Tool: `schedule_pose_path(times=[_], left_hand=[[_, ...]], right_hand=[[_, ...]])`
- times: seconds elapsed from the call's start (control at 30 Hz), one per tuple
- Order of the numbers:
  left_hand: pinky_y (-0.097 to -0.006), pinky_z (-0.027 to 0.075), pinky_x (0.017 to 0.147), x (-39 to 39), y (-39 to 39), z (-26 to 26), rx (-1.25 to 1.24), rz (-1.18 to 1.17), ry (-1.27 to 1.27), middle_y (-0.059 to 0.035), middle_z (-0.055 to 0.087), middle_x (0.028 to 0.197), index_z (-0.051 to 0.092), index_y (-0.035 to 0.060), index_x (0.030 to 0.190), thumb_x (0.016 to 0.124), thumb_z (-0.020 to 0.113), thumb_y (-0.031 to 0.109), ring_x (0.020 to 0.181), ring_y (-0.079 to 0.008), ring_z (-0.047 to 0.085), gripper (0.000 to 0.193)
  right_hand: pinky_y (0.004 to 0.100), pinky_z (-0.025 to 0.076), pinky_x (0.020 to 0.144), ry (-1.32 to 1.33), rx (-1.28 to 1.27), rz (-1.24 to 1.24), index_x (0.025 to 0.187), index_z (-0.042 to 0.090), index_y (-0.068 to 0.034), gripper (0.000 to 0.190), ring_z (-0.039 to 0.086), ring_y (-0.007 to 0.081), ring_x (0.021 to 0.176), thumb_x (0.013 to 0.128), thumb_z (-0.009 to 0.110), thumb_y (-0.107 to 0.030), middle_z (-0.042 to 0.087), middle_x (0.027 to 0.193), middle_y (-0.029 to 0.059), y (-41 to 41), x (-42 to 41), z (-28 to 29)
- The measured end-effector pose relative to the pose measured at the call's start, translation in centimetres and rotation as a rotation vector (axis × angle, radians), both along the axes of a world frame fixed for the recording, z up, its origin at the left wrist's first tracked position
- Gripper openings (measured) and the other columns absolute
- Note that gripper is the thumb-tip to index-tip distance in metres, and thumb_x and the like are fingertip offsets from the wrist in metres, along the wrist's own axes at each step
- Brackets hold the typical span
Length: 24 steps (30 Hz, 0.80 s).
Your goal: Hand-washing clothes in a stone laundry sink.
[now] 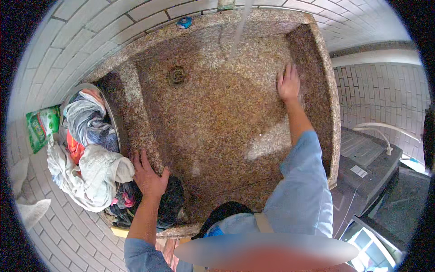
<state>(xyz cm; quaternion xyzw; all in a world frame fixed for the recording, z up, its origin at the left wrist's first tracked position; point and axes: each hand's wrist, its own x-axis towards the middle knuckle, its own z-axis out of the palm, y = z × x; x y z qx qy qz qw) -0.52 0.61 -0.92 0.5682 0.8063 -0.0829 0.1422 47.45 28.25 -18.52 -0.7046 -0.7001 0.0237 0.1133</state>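
Note:
A large speckled stone sink basin (pixel 217 112) lies before me, with a round drain (pixel 177 75) at its upper left. From the top, a stream of water (pixel 240 32) falls into it. My right hand (pixel 289 81) is spread over the right part of the basin floor, holding nothing. My left hand (pixel 149 176) has its fingers apart over the stone divider (pixel 136 102) at the left, next to a white towel (pixel 102 170) and dark cloth (pixel 171 200). Whether either palm presses on the stone I cannot tell.
At the left, a metal-rimmed tub (pixel 108 105) holds striped fabric (pixel 85 112) and an orange-red cloth (pixel 74 148). Beside it stands a green packet (pixel 43 127). A small blue object (pixel 184 22) rests on the back rim. A dark grey appliance (pixel 367 163) with a hose stands right.

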Motion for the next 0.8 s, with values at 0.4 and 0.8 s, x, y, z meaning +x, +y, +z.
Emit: schedule_pose_path(times=[0.4, 0.8], left_hand=[[-0.0598, 0.026, 0.11, 0.0, -0.2, -0.7, 0.059, -0.039, 0.007, -0.0238, 0.03, 0.15, 0.028, 0.0072, 0.15, 0.07, 0.077, 0.038, 0.137, -0.0461, 0.028, 0.098], [-0.0588, 0.024, 0.112, -0.1, -0.5, -1.5, 0.126, -0.085, 0.018, -0.0209, 0.028, 0.152, 0.026, 0.0099, 0.151, 0.072, 0.077, 0.038, 0.141, -0.0407, 0.026, 0.098]], right_hand=[[0.0512, 0.032, 0.112, -0.072, -0.119, 0.75, 0.136, 0.053, -0.013, 0.057, 0.045, 0.0377, 0.129, 0.084, 0.064, -0.035, 0.05, 0.137, 0.0216, 3.9, -21.8, 1.7], [0.0502, 0.033, 0.111, -0.092, 0.124, -0.011, 0.143, 0.042, -0.004, 0.059, 0.041, 0.0445, 0.131, 0.092, 0.052, -0.031, 0.041, 0.146, 0.0243, -9.9, 6.1, -2.8]])
